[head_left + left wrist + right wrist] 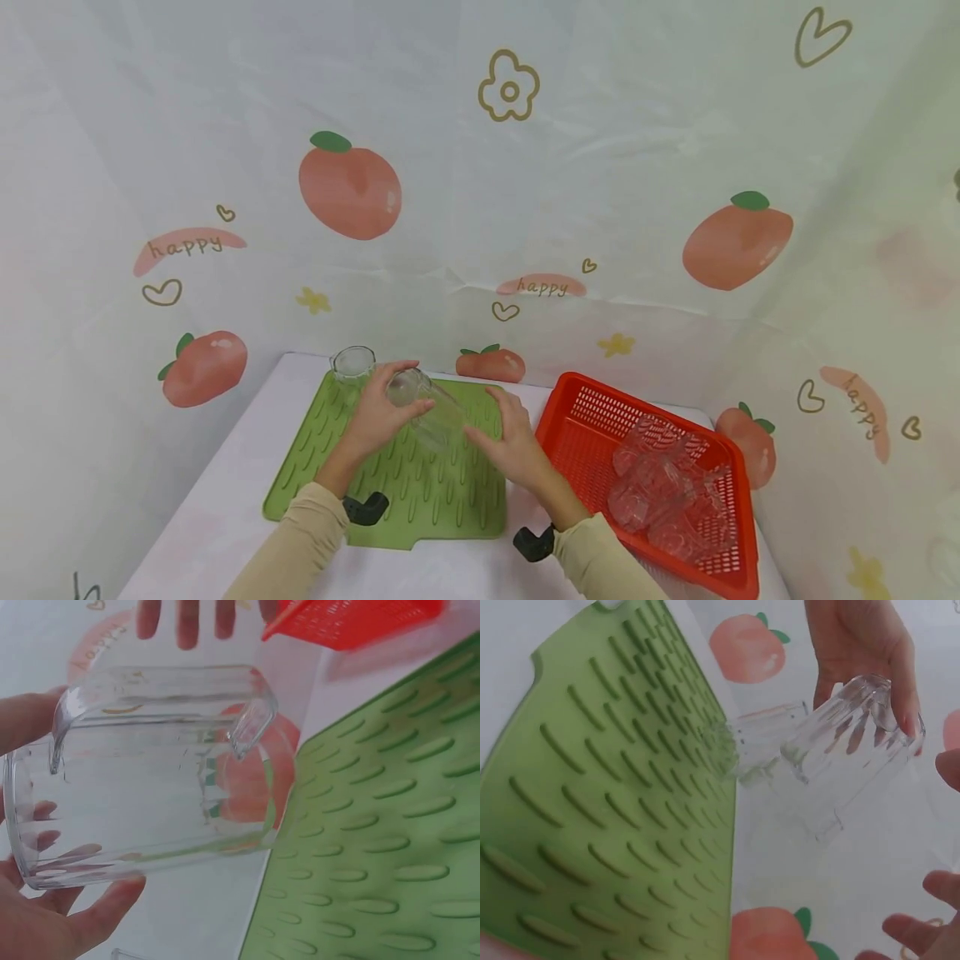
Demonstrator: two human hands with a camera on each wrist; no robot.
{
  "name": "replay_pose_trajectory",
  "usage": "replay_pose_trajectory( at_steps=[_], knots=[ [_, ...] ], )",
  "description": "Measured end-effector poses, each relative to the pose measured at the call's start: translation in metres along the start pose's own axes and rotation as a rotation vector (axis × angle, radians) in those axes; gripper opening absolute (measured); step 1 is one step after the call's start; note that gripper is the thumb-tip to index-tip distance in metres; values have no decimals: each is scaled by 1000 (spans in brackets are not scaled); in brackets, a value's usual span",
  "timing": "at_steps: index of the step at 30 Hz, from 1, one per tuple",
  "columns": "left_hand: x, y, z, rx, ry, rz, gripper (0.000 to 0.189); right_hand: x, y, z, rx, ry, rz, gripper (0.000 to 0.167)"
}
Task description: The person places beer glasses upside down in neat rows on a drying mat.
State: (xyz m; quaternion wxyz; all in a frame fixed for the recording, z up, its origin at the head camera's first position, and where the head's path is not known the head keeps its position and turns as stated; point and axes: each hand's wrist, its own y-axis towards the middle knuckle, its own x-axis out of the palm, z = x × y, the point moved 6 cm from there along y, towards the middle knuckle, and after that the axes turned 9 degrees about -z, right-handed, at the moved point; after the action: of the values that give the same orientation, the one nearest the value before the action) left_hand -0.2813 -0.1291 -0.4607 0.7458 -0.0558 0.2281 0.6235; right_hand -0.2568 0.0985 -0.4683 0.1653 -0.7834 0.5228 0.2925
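Note:
My left hand (373,414) holds a clear glass mug (444,408) by its mouth end, over the green drying mat (457,508). The mug is tilted well over, its base end pointing toward my right hand (516,443). In the left wrist view, the mug's handle (165,682) runs along the upper side, and left fingers and thumb wrap the rim. My right hand stands just beyond the base with fingers spread; in the right wrist view its fingers (911,930) hold nothing. Another glass mug (354,363) stands at the mat's far left corner.
To the right, a red plastic basket (552,410) holds several clear glass mugs (660,487) piled toward its right side. White cloth (450,208) with fruit prints hangs behind the table. A dark wrist mount (366,508) sits near each sleeve.

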Motion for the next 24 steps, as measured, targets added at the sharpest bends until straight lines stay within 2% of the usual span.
replay_pose_trajectory(
  at_steps=[5, 9, 12, 19, 21, 24],
  knots=[
    [-1, 1, -4, 6, 26, 48, 64, -3, 0, -1, -1, -261, 70, 78],
    [-3, 2, -8, -42, 63, 90, 63, -4, -1, -3, -4, -484, 108, 82],
    [-4, 3, -9, -82, 109, 104, 63, -4, -3, -5, 17, -594, 103, 87],
    [-3, 6, -13, -126, 167, 97, 64, -6, -7, -2, 34, -655, 93, 95],
    [-2, 8, -13, -112, 208, 95, 63, -8, -8, 0, 39, -650, 92, 97],
    [1, 10, -13, -56, 265, 99, 62, -10, -9, 3, 37, -640, 95, 98]
  ],
)
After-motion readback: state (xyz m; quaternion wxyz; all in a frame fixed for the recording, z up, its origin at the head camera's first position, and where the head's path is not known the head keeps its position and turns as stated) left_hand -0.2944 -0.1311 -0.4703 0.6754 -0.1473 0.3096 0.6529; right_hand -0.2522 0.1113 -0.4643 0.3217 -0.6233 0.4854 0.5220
